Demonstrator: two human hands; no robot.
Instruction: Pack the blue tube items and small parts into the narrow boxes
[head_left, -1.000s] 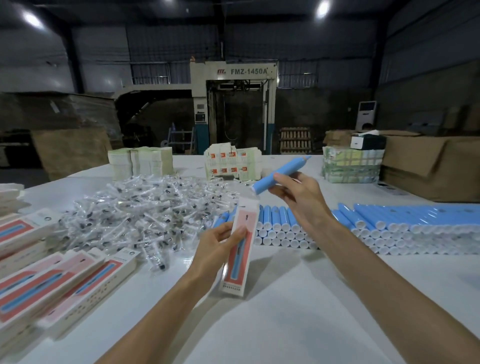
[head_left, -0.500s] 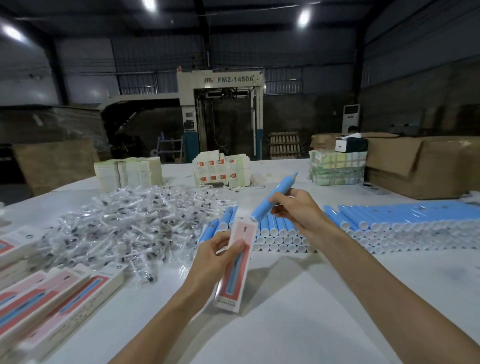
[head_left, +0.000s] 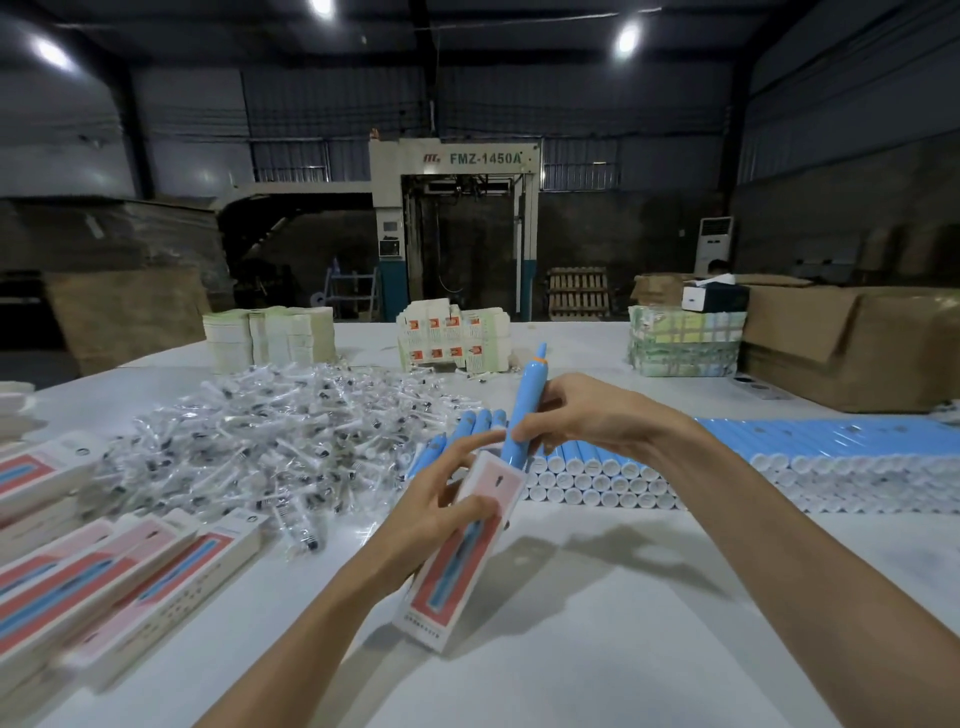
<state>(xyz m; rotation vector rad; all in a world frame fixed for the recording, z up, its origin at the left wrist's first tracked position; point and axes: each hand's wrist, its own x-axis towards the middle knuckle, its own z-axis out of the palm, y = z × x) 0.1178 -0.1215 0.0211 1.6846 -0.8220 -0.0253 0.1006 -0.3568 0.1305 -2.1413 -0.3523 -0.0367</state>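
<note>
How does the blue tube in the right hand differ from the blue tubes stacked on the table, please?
The held tube is steeply tilted in the right hand; the stacked tubes lie flat in rows. The held tube shows an orange-ringed tip; the stacked tubes show white ends. Both are blue.

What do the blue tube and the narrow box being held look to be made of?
The blue tube: probably smooth plastic, satin finish; even colour, soft sheen, orange ring near the tip. The narrow box: apparently printed cardboard, slightly glossy; flat faces, sharp folded edges, pink-red print.
</note>
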